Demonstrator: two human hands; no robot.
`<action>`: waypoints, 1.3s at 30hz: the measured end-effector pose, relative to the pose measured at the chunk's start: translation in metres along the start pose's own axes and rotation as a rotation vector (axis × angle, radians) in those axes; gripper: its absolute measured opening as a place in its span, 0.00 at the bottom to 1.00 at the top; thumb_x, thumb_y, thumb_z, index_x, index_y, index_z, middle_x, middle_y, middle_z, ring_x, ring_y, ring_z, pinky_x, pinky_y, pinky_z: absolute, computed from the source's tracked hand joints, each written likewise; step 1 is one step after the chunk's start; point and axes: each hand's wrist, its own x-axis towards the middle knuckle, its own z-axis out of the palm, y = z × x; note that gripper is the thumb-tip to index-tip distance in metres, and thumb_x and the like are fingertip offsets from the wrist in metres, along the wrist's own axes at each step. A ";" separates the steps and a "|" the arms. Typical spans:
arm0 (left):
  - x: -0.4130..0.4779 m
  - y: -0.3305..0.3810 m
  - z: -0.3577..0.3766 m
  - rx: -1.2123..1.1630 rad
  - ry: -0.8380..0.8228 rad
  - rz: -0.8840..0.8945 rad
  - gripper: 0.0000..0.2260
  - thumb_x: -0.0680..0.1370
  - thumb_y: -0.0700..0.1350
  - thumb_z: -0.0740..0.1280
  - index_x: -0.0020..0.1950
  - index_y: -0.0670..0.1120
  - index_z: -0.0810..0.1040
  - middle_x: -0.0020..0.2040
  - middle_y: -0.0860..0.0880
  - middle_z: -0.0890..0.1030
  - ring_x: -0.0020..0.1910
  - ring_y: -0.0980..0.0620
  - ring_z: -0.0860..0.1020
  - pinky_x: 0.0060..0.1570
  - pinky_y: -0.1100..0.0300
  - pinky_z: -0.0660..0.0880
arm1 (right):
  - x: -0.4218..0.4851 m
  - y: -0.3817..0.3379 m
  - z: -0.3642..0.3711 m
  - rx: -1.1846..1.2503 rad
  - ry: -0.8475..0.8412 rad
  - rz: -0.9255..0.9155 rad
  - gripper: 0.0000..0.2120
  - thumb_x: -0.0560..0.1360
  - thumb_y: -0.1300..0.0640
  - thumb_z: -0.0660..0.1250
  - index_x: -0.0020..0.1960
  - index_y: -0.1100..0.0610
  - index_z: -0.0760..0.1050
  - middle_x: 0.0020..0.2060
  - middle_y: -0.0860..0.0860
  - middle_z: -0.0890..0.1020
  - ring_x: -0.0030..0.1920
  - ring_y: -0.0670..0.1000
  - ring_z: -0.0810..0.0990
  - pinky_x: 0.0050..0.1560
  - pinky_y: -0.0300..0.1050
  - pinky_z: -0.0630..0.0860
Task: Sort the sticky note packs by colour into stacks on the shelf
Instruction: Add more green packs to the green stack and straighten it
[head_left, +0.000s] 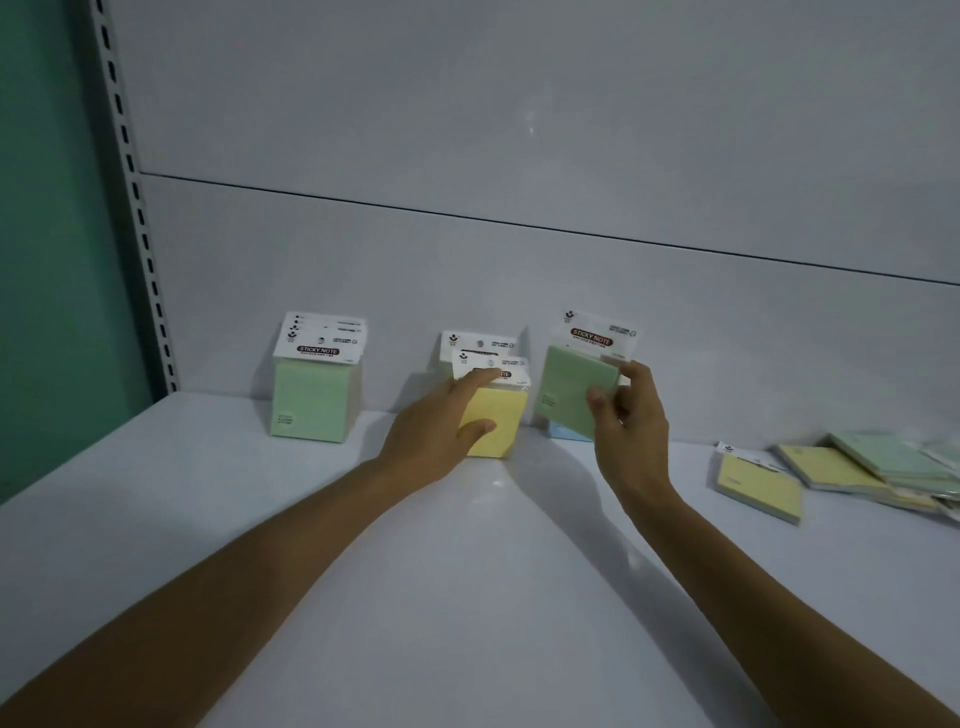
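where the yellow stack (500, 422) stands: left hand (431, 436) touches its front, forefinger and thumb straight
right hand (629, 422): pinches a green pack (566, 389), upright

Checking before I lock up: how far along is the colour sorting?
Done: a green stack and a yellow stack stand upright. In hand: the right hand holds a green pack; the left hand touches the yellow stack. Left: the loose pile at right.

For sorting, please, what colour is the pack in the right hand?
Green sticky note pack, head view.

Green stack (311, 402), yellow stack (505, 418), raised pack (566, 392)
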 end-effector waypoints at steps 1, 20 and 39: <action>0.001 -0.003 0.003 0.023 0.028 0.008 0.24 0.76 0.50 0.66 0.71 0.57 0.64 0.68 0.51 0.72 0.64 0.47 0.72 0.55 0.53 0.73 | -0.002 0.005 0.000 -0.012 0.003 0.001 0.13 0.78 0.61 0.60 0.61 0.52 0.68 0.44 0.52 0.79 0.44 0.47 0.79 0.42 0.37 0.76; 0.011 -0.012 0.003 0.197 0.321 0.002 0.31 0.75 0.54 0.66 0.74 0.44 0.60 0.76 0.45 0.59 0.72 0.44 0.62 0.67 0.48 0.63 | -0.021 0.020 0.004 0.048 -0.232 0.089 0.11 0.77 0.63 0.63 0.55 0.51 0.71 0.45 0.54 0.84 0.49 0.57 0.82 0.50 0.58 0.79; -0.045 -0.053 -0.096 -0.021 0.475 -0.182 0.16 0.76 0.49 0.67 0.61 0.46 0.70 0.59 0.47 0.73 0.55 0.47 0.75 0.49 0.47 0.77 | -0.044 -0.079 0.158 0.115 -0.300 0.038 0.10 0.76 0.60 0.63 0.57 0.55 0.68 0.42 0.51 0.77 0.44 0.51 0.78 0.45 0.47 0.78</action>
